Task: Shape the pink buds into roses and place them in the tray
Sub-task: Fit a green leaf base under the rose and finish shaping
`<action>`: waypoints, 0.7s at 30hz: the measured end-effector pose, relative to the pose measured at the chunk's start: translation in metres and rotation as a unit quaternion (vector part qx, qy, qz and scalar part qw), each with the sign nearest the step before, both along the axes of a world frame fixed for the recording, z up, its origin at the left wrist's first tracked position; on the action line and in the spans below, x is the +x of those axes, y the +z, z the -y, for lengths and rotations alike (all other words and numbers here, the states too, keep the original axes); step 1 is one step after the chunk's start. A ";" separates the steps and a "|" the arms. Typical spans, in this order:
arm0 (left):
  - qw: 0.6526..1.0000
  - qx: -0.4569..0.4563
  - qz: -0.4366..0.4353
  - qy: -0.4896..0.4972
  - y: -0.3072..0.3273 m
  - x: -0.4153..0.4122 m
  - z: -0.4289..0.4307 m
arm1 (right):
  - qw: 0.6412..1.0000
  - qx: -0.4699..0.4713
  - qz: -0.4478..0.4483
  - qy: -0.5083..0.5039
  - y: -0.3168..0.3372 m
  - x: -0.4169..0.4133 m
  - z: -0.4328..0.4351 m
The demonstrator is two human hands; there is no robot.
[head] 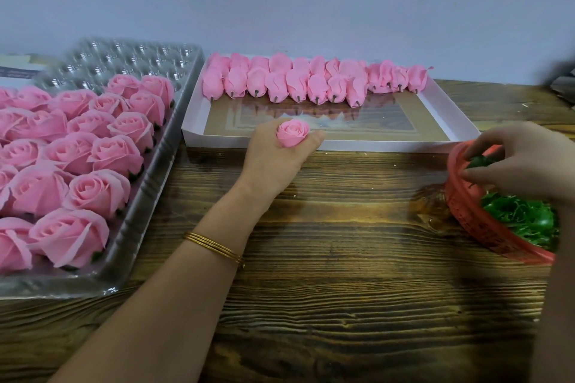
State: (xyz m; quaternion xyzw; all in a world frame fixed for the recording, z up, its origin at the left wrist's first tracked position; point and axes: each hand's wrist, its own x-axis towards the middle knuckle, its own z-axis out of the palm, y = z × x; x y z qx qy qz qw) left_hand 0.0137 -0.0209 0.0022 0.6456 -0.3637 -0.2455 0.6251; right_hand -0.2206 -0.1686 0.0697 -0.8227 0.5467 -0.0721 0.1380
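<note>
The left hand (275, 162) grips one pink bud (292, 133) upright, fingers curled round its base, at the near wall of the white box (373, 144). The right hand (519, 162), blurred, pinches a green leaf piece (480, 162) inside one red mesh basket (466, 214). Unshaped buds (280, 84) lie in overlapping rows at the box's far end. Finished roses (93, 149) fill the clear plastic tray (146, 196); the frame edge cuts off their count. Everything rests on a grained wooden table (311, 289).

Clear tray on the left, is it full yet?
Not full: roses fill the near rows of the clear tray, but its far rows sit bare.
</note>
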 end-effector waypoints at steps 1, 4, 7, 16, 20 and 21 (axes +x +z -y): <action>1.000 0.000 0.000 0.000 0.000 0.000 0.000 | 1.000 -0.015 0.010 -0.004 0.000 0.000 0.000; 1.000 0.003 -0.002 0.003 0.000 0.000 0.001 | 0.997 -0.044 0.057 -0.015 0.001 0.000 -0.001; 1.000 0.003 -0.004 0.007 -0.001 0.000 0.002 | 0.992 -0.075 0.100 0.002 0.002 0.004 -0.002; 1.000 -0.001 0.006 0.007 -0.002 0.001 0.002 | 0.953 0.031 0.285 0.102 0.007 0.044 -0.040; 1.000 0.006 0.011 0.007 -0.003 0.001 0.002 | 0.918 0.132 0.351 0.131 0.000 0.067 -0.056; 1.000 0.005 0.010 0.007 -0.003 0.001 0.002 | 0.911 0.152 0.359 0.134 -0.004 0.071 -0.059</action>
